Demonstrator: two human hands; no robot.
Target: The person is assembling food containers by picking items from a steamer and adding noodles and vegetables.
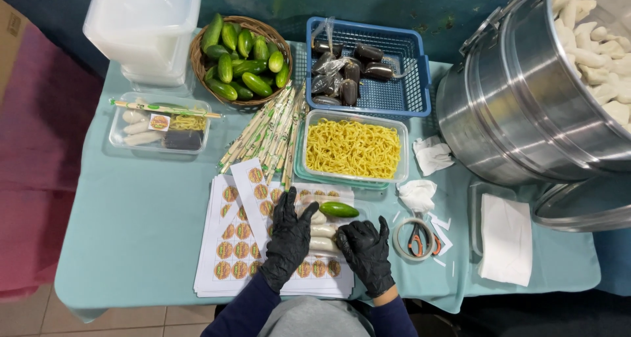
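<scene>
— Fingers (286,209) of the left hand (287,240) in its black glove lay spread flat along one side of the shallow clear plastic tray (328,228); what were the others doing?

— Those of the right hand (367,250) were loosely curled over the tray's near corner, pressing rather than gripping. Neither hand had closed around anything.

— And the food?

— Between the two sets of fingertips: three pale white dumpling rolls (321,230) in a row, with a small green cucumber (339,209) just beyond the fingertips, at the tray's far end.

— How would you judge the hold?

— Steady, I'd say. Flat pressure on both sides kept the tray from sliding on the sheets of round orange stickers (238,232) beneath it; pushing harder might have buckled the thin plastic.

— Anything close by?

— Just right of the right fingers, a tape roll with orange-handled scissors (417,240).
</scene>
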